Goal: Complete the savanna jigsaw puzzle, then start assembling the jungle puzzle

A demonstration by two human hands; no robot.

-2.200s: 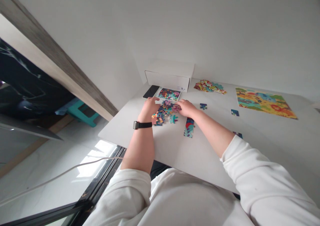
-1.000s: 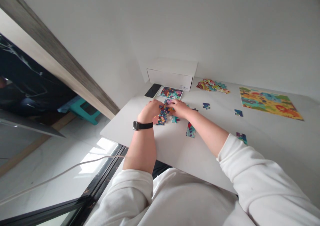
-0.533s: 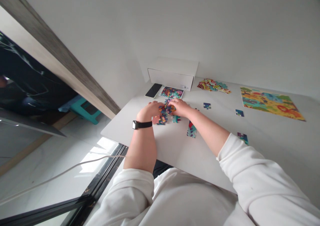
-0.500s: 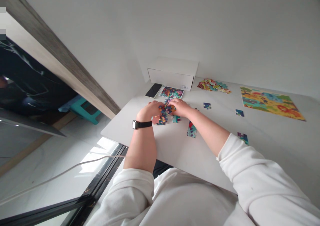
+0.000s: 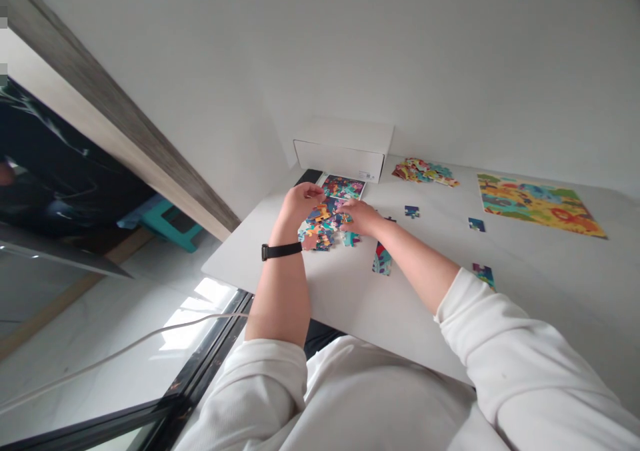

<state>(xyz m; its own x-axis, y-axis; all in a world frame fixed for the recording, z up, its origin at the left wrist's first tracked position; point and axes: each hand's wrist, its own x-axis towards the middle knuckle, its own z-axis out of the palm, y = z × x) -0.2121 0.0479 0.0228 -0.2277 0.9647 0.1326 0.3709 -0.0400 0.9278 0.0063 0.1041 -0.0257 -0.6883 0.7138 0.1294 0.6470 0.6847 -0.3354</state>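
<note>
A heap of jigsaw puzzle pieces (image 5: 325,224) lies on the white table, colourful and overlapping. At the heap's far left side, my left hand (image 5: 301,202) is raised beside the printed picture card (image 5: 344,186). Its fingertips are pressed together; whatever may be between them is too small to see. My right hand (image 5: 362,217) rests at the right side of the heap, thumb and fingers apart, touching pieces. Near my right wrist lies a joined strip of pieces (image 5: 383,259), partly covered by the forearm.
Single pieces lie to the right: one dark blue piece (image 5: 412,211), another piece (image 5: 477,224), and a purple-green piece (image 5: 483,275). Further back are a second pile of pieces (image 5: 425,172), an animal picture sheet (image 5: 540,204), a white box (image 5: 340,156) and a dark phone (image 5: 309,177).
My left hand has lifted off the heap and moved away from me, toward the picture card, uncovering more pieces. My right hand stays at the heap with its fingers spread wider.
</note>
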